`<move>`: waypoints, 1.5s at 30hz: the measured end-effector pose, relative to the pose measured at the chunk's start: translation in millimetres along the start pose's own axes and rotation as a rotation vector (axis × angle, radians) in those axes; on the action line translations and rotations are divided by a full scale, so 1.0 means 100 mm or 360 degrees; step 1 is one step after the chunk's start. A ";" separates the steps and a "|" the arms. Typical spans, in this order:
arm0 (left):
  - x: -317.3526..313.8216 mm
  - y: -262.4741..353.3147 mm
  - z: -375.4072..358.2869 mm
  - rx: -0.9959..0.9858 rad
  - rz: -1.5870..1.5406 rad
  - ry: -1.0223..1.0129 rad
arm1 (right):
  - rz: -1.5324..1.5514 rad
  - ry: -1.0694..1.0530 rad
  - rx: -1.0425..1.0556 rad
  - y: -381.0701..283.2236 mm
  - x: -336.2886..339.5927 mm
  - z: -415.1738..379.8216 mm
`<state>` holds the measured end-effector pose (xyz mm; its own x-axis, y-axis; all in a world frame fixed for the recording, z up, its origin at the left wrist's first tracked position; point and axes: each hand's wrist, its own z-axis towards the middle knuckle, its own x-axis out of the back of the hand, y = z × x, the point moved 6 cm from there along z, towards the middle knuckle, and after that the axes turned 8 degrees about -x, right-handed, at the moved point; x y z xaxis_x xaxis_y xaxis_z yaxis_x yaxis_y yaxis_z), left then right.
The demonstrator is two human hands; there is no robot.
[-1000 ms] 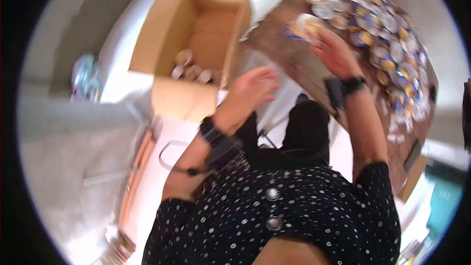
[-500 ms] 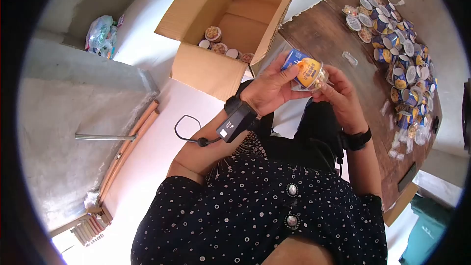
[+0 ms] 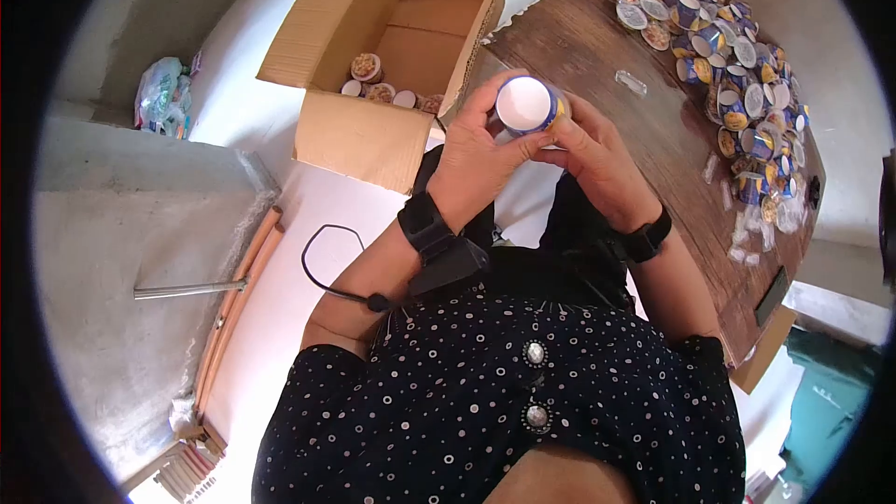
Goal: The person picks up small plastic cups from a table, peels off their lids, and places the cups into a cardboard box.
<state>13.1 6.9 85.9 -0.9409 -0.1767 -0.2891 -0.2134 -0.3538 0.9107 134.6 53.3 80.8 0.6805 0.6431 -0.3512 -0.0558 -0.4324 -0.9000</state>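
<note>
Between my two hands is a snack cup [image 3: 525,105] with a blue and yellow paper wrap, its white round end turned up toward me. My left hand [image 3: 471,154] is closed around its left side, with the thumb along the lower edge. From the other side my right hand [image 3: 597,154] grips it, thumb and fingers pressed near the yellow part. The cup's far end and contents are hidden. Both wrists wear black bands.
An open cardboard box [image 3: 429,33] with several snack cups [image 3: 367,67] inside stands at the upper left. To the right, a wooden table [image 3: 569,33] bears a heap of similar cups [image 3: 737,65] and a small clear plastic piece [image 3: 631,83]. A teal bin [image 3: 826,401] stands lower right.
The cup has been tipped and turned, so its white end now faces me instead of its printed side. Both hands have shifted left slightly and still hold it.
</note>
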 end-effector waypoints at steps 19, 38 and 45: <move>0.29 0.01 -0.06 0.0863 -0.0673 -0.0159 | -0.0267 -0.0171 -0.0284 -0.09 -0.08 0.10; 2.24 1.16 0.83 0.0397 0.0065 0.0071 | -0.0587 -0.0628 -0.0224 -0.84 -1.68 1.97; 3.15 0.54 1.11 0.0538 -0.0005 0.0225 | -0.0624 -0.0517 -0.0388 -0.01 -1.80 3.40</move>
<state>-323.6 33.8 77.2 -0.8994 -0.3096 -0.3087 -0.3136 -0.0352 0.9489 -236.3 153.0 57.6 0.3541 0.9300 -0.0989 0.3527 -0.2308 -0.9068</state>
